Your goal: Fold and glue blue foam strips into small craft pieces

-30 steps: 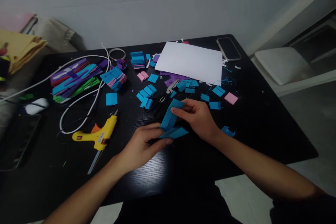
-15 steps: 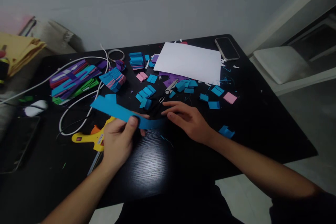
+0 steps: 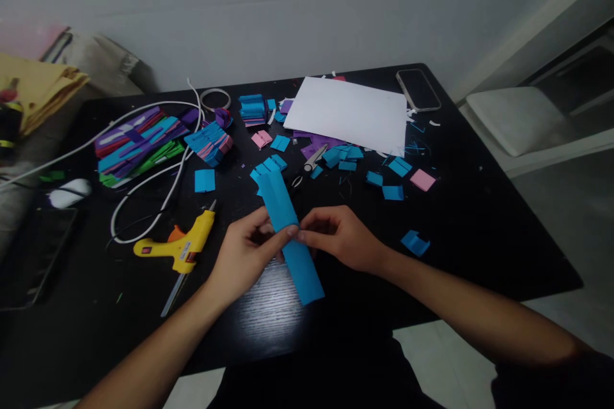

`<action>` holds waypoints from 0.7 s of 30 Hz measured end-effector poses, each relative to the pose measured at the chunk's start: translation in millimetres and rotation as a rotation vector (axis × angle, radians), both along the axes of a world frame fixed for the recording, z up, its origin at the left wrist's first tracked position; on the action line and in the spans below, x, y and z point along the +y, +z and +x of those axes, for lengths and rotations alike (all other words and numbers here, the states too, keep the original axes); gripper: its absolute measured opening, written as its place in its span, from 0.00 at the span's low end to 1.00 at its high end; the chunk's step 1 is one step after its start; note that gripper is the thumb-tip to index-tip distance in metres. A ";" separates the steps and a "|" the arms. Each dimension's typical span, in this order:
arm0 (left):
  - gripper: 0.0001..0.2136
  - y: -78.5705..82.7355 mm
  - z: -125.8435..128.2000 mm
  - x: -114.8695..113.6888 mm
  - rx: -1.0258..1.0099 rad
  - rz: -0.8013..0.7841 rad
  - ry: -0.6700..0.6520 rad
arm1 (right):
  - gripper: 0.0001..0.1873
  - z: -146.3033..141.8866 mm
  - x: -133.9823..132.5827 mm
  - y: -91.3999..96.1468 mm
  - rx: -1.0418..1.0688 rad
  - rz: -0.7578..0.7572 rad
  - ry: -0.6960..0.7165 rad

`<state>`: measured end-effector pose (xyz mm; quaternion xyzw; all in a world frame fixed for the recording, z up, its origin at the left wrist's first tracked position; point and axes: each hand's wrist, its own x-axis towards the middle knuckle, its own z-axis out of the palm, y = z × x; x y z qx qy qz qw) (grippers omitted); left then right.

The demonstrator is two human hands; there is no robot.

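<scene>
A long blue paper strip (image 3: 281, 201) slants across the middle of the view, its near end tilted toward me. My left hand (image 3: 252, 239) pinches it at mid-length, thumb on top and fingers underneath. On the strip's right edge, my right hand (image 3: 343, 236) closes thumb and fingertips beside the left thumb. Just beyond the strip lie scissors (image 3: 314, 158), partly hidden among small cut blue paper pieces (image 3: 340, 154). To the left of my hands rests a yellow glue gun (image 3: 189, 244) with a glue stick in its back end.
A white sheet (image 3: 348, 112) covers purple paper at the back. Bundled coloured strips (image 3: 139, 144) and a looped white cable (image 3: 112, 217) are on the left. A phone (image 3: 418, 89) lies at the back right corner of the black table (image 3: 480, 249). A pink piece (image 3: 423, 179) lies right.
The blue strip has turned from lying crosswise to pointing away from me. My left hand has shifted right, and my right hand has come in to grip the strip's edge.
</scene>
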<state>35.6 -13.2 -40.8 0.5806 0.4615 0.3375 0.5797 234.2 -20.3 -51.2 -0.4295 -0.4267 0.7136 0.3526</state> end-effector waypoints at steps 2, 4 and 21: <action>0.07 -1.6 -1.8 0.1 0.046 0.049 0.007 | 0.15 0.0 -0.4 -1.2 0.013 -0.010 0.005; 0.11 -2.3 -2.9 0.2 0.089 0.109 0.054 | 0.15 0.0 -2.6 -1.8 0.039 -0.018 0.007; 0.06 -1.4 -1.7 6.6 -0.030 -0.057 0.052 | 0.04 8.2 -3.8 -6.0 -0.252 0.640 0.078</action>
